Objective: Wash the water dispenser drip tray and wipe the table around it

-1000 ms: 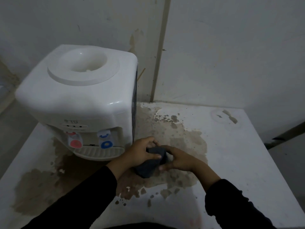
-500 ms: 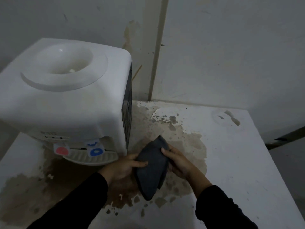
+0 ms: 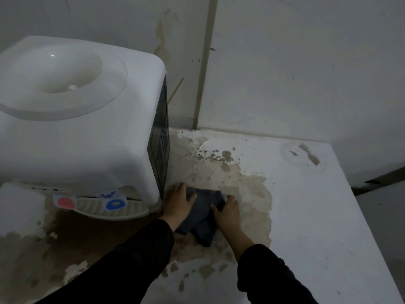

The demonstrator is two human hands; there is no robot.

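Note:
A white water dispenser (image 3: 76, 132) stands at the left of the white table (image 3: 306, 216), with a red tap, a blue tap and its slotted drip tray (image 3: 114, 210) in place under them. A dark grey cloth (image 3: 202, 212) lies flat on the brown-stained tabletop just right of the dispenser's base. My left hand (image 3: 178, 201) rests on the cloth's left part, thumb over it. My right hand (image 3: 225, 212) grips the cloth's right edge with curled fingers.
Brown peeled stains (image 3: 245, 185) spread over the table from the dispenser's front to the middle. Walls close the back and right, with a vertical strip (image 3: 203, 62) in the corner. The table's right edge (image 3: 359, 216) drops to the floor.
The cloth, held up between both hands before, has come down flat onto the table beside the dispenser. Both hands moved forward with it.

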